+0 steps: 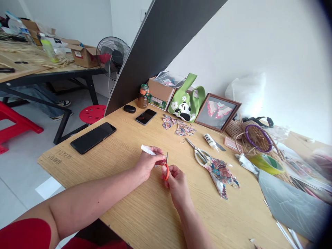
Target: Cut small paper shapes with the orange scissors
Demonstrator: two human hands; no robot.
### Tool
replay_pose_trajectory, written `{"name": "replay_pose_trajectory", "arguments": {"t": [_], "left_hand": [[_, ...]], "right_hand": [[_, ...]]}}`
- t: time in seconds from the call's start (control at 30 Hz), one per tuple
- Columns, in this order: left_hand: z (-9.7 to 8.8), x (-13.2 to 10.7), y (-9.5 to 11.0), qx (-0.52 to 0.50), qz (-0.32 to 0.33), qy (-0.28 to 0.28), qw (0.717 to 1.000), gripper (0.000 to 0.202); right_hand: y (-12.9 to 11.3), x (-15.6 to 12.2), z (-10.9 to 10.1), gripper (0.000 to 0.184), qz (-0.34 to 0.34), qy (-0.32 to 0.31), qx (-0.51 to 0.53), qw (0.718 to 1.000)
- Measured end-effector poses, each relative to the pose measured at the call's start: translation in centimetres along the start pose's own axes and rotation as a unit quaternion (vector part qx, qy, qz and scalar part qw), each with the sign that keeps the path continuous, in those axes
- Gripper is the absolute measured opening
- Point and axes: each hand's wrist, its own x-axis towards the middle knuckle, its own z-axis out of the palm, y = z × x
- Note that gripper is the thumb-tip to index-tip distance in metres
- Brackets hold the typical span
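My left hand (149, 162) pinches a small white piece of paper (147, 149) just above the wooden table (145, 214). My right hand (175, 180) grips small orange-handled scissors (166, 168), their blades pointing up beside the left fingers. The two hands almost touch, close to the table's middle.
White-handled scissors (199, 154), floral paper pieces (220, 173) and a glue bottle (210, 141) lie to the right. Two phones (93, 137) (145, 116) lie to the left and behind. A green panda bag (186, 102), a framed picture (217, 112) and baskets (256, 138) stand at the back.
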Motion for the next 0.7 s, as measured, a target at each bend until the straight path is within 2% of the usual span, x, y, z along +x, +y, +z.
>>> {"name": "replay_pose_trajectory", "arguments": {"t": [0.2, 0.47, 0.6, 0.7], "left_hand": [[0.0, 0.1, 0.2, -0.011, -0.009, -0.012, 1.0, 0.029], [-0.1, 0.1, -0.1, -0.012, -0.05, -0.053, 0.997, 0.025], [-0.2, 0.1, -0.1, 0.003, -0.074, -0.081, 0.994, 0.025], [-0.2, -0.1, 0.1, 0.05, -0.106, -0.125, 0.985, 0.035]], "right_hand": [[0.2, 0.2, -0.1, 0.05, -0.007, 0.009, 0.016, 1.0], [0.3, 0.7, -0.8, 0.053, -0.022, 0.096, 0.067, 0.993], [0.1, 0.8, -1.2, 0.053, -0.053, 0.149, 0.092, 0.983], [-0.1, 0.9, -1.5, 0.05, -0.099, 0.159, 0.096, 0.977]]}}
